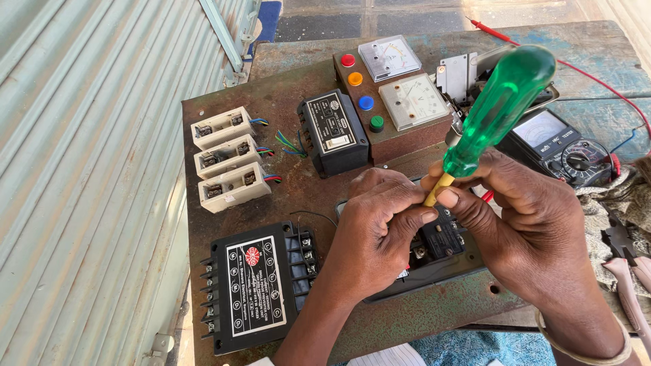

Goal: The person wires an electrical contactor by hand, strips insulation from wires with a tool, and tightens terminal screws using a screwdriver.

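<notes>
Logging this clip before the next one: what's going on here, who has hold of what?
A person works at a rusty metal panel with electrical parts mounted on it. The right hand grips a green-handled screwdriver, tip pointed down at a black component. The left hand pinches around the screwdriver's shaft, hiding the tip. Nearby are three white fuse holders, two meters, coloured buttons and a multimeter.

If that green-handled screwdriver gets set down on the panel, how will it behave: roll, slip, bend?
The screwdriver looks stiff: a hard translucent handle, no flex in the right hand. Its rounded, bulbous handle would probably roll on the rusty metal panel. The glossy plastic may be slippery, and it is likely light, since the fingers alone pinch it near the yellow collar.
</notes>
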